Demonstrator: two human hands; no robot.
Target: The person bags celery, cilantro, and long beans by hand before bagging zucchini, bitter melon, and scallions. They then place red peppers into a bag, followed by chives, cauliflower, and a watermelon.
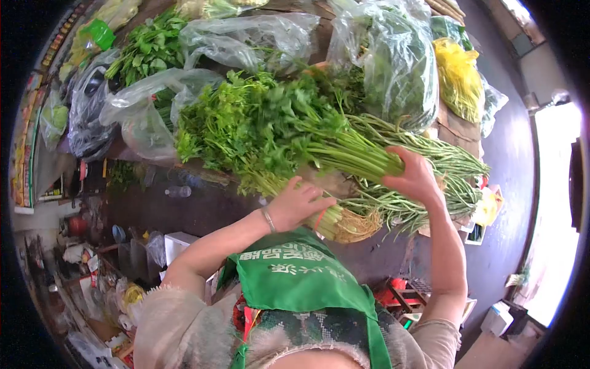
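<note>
My right hand (415,175) is closed round the stalk ends of a bunch of green celery (350,150), whose leafy tops point left and are partly blurred. My left hand (298,206), with a bracelet at the wrist, is closed over the stalks of a paler celery bunch (326,222) near its tan root end. A red band circles that bunch close to the roots. Long green beans (424,197) lie under and beside my right hand. Leafy greens (215,117) spread across the table to the left of both hands.
Clear plastic bags of vegetables (402,67) stand along the back of the table. A yellow bag (458,80) sits at the right, and dark leafy greens (150,49) lie at the back left. A plastic bottle (178,192) lies on the floor. White boxes (498,318) stand lower right.
</note>
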